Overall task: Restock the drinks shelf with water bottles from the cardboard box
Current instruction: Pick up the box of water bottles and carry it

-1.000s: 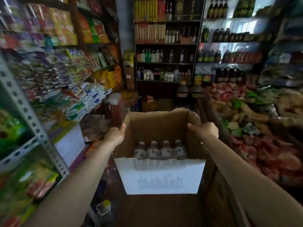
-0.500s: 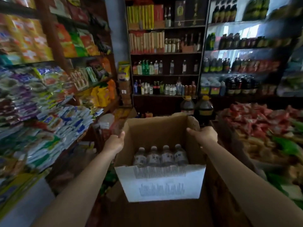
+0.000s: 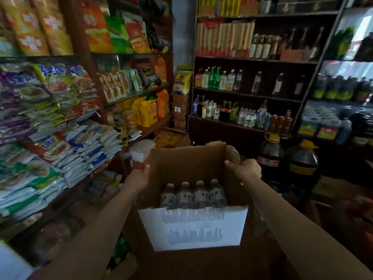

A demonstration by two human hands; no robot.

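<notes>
I carry an open cardboard box (image 3: 187, 164) in front of me, its white near flap (image 3: 193, 229) folded toward me. Several clear water bottles (image 3: 192, 196) with white caps stand in a row inside. My left hand (image 3: 137, 178) grips the box's left wall and my right hand (image 3: 245, 169) grips its right wall near the top edge. Ahead stands the dark drinks shelf (image 3: 248, 93), with small water bottles (image 3: 246, 117) on its lower board.
Snack packets fill the shelves on the left (image 3: 60, 128). Two large oil jugs (image 3: 270, 152) stand on the floor to the right of the box, below the drinks shelf. More dark bottles line the right-hand rack (image 3: 343, 89).
I have walked forward with the box; the drinks shelf and oil jugs are nearer and larger. Both hands keep the same hold on the box walls.
</notes>
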